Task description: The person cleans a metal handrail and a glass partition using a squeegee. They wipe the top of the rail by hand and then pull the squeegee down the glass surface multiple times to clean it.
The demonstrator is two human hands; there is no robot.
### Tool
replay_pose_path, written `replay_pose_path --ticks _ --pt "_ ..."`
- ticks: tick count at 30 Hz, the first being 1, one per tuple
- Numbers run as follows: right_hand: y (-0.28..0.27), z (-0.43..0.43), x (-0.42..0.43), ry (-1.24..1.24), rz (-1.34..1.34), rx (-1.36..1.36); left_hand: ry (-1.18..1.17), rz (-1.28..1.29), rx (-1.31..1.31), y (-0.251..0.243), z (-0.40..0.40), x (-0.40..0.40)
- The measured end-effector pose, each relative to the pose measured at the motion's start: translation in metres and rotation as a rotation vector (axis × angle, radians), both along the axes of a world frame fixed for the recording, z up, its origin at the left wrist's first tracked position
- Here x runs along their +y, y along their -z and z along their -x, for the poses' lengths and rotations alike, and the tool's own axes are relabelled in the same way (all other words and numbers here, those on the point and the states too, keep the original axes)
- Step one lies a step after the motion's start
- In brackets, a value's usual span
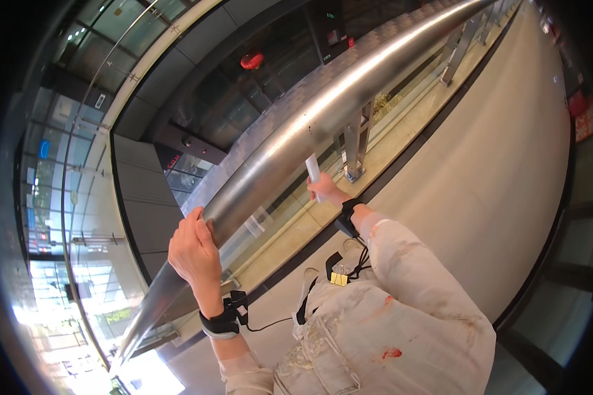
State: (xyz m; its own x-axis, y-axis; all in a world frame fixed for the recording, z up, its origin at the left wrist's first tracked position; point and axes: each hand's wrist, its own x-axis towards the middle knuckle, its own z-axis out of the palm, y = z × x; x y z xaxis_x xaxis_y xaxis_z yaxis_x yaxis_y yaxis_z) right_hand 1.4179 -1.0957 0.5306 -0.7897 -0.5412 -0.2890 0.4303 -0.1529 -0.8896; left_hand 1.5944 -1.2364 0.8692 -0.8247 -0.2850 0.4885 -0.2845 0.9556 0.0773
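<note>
A thick metal handrail (296, 131) runs diagonally across the view. My left hand (195, 252) rests over the top of the rail at the lower left, with its fingers curled around the metal. Below the rail's middle, my right hand (324, 189) is closed around a white stick-like handle (313, 170). The handle's upper end goes out of sight behind or under the rail, so what it joins is hidden. Both wrists wear black straps, and a cable runs from the left one.
A metal railing post (353, 148) stands beyond my right hand on a pale stone ledge (301, 222). Glass panels sit under the rail, above a lower level. A light tiled floor (454, 197) extends to the right. A red lantern (251, 60) hangs across the opening.
</note>
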Motion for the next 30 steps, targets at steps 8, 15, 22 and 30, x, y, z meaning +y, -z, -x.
replay_pose_path --ticks 8,15,22,30 --pt "0.023 -0.130 -0.081 -0.194 0.291 -0.569 0.068 0.108 -0.012 0.007 -0.006 0.001" --pt "-0.015 -0.095 -0.099 0.521 0.188 -0.285 0.107 0.217 0.009 0.017 -0.012 -0.001" --pt "-0.007 -0.116 -0.120 0.500 0.117 -0.255 0.090 0.275 0.028 0.019 -0.016 -0.002" --pt "-0.010 -0.251 -0.179 0.216 0.128 -0.207 0.081 0.297 0.033 0.021 -0.019 -0.008"
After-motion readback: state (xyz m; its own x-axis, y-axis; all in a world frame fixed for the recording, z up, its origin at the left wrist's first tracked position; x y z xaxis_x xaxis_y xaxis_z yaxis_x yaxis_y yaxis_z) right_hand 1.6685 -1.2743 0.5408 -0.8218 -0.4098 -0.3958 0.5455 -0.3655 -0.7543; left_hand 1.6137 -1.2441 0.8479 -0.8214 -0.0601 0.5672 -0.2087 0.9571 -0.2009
